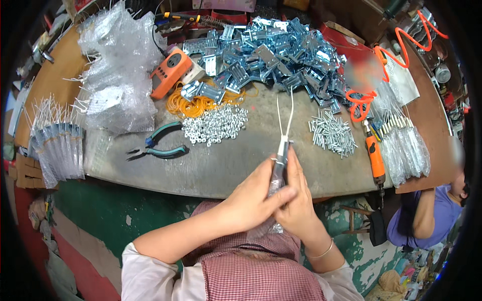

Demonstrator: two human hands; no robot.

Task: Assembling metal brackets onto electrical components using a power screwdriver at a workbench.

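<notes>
Between my two hands, over the near edge of the table, I hold a slim grey part [278, 169] upright. Two white wires rise from its white upper end, and clear plastic wrap covers its lower portion. My left hand [253, 193] closes on it from the left, with the thumb across the front. From the right, my right hand [297, 203] presses against it with fingers wrapped behind. Beyond my hands lie a heap of small metal nuts [215, 124] and a pile of screws [332, 133]. Pliers with teal handles [159, 143] rest left of my hands.
Shiny metal brackets [271, 55] are heaped at the back, beside yellow rubber bands [188, 103] and an orange power box [171, 72]. Bagged wired parts lie left [59, 148] and right [406, 150]. An orange power screwdriver [374, 155] lies right; another person [427, 215] sits beyond.
</notes>
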